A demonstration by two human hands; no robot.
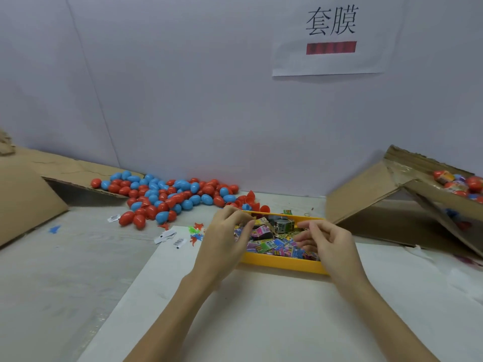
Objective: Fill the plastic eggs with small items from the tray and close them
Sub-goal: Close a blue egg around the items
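A yellow tray point(282, 265) lies in the middle of the table, full of small colourful paper packets point(271, 244). My left hand point(224, 239) hovers over the tray's left end with its fingertips drawn together; I cannot see whether anything is between them. Over the tray's right end is my right hand point(326, 241), fingers loosely curled, nothing visible in it. A pile of closed red and blue plastic eggs point(167, 197) lies behind and to the left. Several open red egg halves point(252, 199) sit just behind the tray.
A white sheet point(261, 309) lies under the tray. Small plastic toys point(196, 233) and barcode labels point(167, 236) lie left of it. A tilted cardboard box point(379, 205) with wrapped eggs point(457, 182) stands at the right, and flattened cardboard point(26, 199) at the left.
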